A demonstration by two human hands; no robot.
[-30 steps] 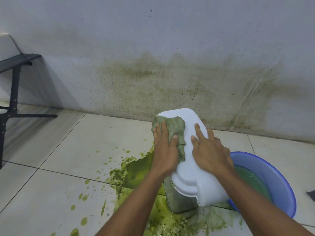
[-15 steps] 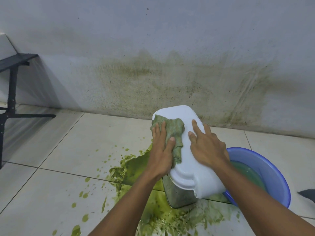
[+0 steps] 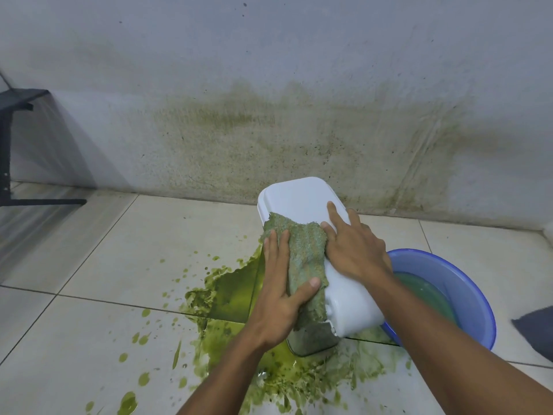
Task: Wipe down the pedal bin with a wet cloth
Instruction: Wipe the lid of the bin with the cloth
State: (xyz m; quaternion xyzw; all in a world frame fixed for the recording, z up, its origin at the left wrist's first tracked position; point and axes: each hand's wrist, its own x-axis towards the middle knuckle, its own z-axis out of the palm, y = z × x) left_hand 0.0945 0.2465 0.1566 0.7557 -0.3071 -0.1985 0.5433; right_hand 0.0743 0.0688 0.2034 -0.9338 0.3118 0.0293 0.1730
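Now: pedal bin (image 3: pixel 302 199) lid white; cloth (image 3: pixel 305 253) green (stained).

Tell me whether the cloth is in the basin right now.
No, the cloth lies on the bin lid, pressed by the left hand.

Floor (image 3: pixel 98 259): pale glossy square tiles with dark grout lines, meeting a stained wall at the far edge. Standing on it, centre: a pedal bin (image 3: pixel 311 342) with metallic body and white lid, its base set in a green spill (image 3: pixel 236 292). The spill spreads as a pool to the left of the bin and as a smeared, pulpy patch in front of it, with scattered green droplets (image 3: pixel 143 378) trailing toward the near left. Right of the bin, just beside it: a blue basin (image 3: pixel 475 298) holding cloudy greenish water. Far left: the black metal frame (image 3: pixel 45 202) of a piece of furniture, its foot bar flat on the tiles. Right edge: a dark object (image 3: pixel 535 330), partly out of view, not identifiable.
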